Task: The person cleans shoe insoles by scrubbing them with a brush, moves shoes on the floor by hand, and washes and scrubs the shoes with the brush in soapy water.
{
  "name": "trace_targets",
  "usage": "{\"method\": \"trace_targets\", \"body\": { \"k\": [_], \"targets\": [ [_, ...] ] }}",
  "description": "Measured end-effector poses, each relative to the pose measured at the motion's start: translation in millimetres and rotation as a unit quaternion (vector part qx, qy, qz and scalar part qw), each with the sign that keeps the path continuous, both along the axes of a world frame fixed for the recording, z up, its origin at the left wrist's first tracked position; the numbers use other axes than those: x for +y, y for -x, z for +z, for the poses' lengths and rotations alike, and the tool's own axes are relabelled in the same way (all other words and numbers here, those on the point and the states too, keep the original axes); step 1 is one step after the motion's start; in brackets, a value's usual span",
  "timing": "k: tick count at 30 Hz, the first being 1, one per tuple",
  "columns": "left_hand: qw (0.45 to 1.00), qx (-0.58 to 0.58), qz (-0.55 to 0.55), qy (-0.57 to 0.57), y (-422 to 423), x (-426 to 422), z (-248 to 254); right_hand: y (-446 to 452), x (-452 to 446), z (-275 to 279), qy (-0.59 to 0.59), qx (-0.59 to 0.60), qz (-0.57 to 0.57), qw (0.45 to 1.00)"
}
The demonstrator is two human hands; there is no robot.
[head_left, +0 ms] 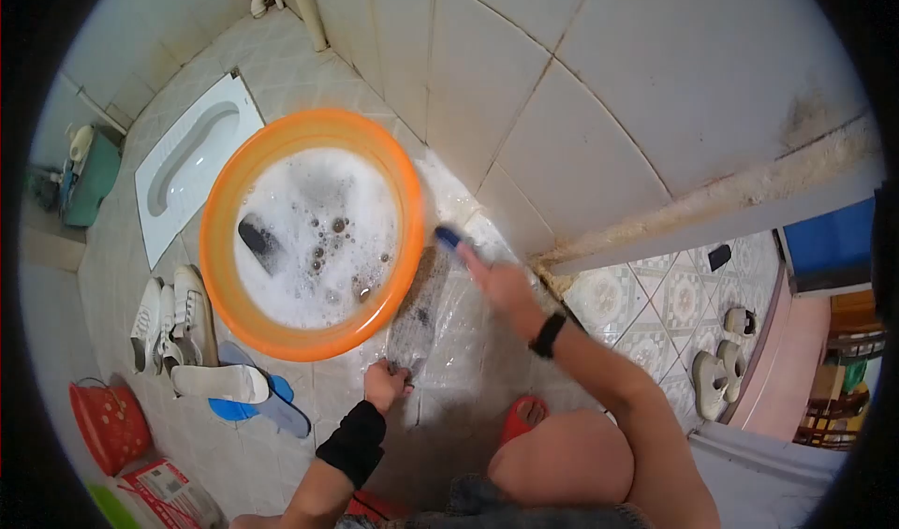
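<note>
My right hand (506, 295) grips a dark blue brush (447, 238) just right of the orange basin (217, 286). Below it a soapy, dark grey shoe insole (419, 318) lies flat on the wet floor. The fingers of my left hand (386, 385) are closed on the insole's near end. White suds fill much of the basin, and a dark flat piece (255, 235) sticks out of the foam; I cannot make out its kind. Motion blurs the brush, and its bristles are hidden.
White shoes (192, 314) and several loose insoles (220, 384) lie left of the basin. Behind it is a squat toilet (192, 168). A red bucket (110, 426) stands at the lower left. The tiled wall (524, 108) rises close on the right, beside a doorway with more shoes (712, 384).
</note>
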State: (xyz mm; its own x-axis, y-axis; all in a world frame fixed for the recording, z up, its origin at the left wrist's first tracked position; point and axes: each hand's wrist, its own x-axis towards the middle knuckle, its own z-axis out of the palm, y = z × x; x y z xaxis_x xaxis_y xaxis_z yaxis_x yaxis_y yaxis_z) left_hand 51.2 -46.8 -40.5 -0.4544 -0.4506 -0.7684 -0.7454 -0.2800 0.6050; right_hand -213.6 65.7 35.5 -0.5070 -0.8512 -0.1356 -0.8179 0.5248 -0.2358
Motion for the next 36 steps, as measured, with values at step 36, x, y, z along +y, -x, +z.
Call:
{"method": "trace_targets", "body": {
  "k": [36],
  "targets": [
    [0.992, -0.013, -0.088, 0.09, -7, 0, -23, -5, -4, -11, -0.028, -0.123, -0.019, 0.992]
  ]
}}
